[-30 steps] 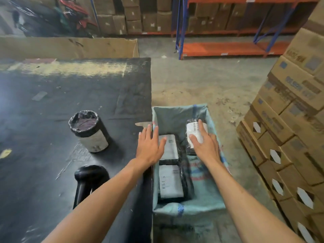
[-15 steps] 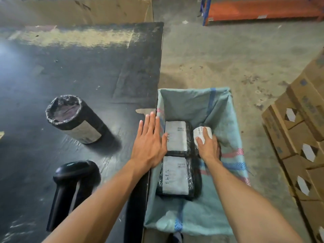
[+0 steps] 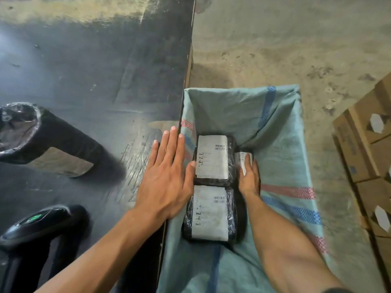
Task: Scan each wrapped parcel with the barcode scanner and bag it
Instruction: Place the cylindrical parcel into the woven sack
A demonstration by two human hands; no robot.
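Setting was a warehouse packing station. Evidence: bare stained concrete floor; stacked printed cardboard cartons at right; worn black surface carrying a barcode scanner; woven sack holding labelled wrapped parcels.

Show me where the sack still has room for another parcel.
Bare floor of the green woven sack lies right of the right hand, toward the striped wall, and beyond the far wrapped parcel. The left side is crowded: two black-wrapped parcels end to end, a third wedged beside them.

scanner cut off at left edge, third parcel half hidden under right hand
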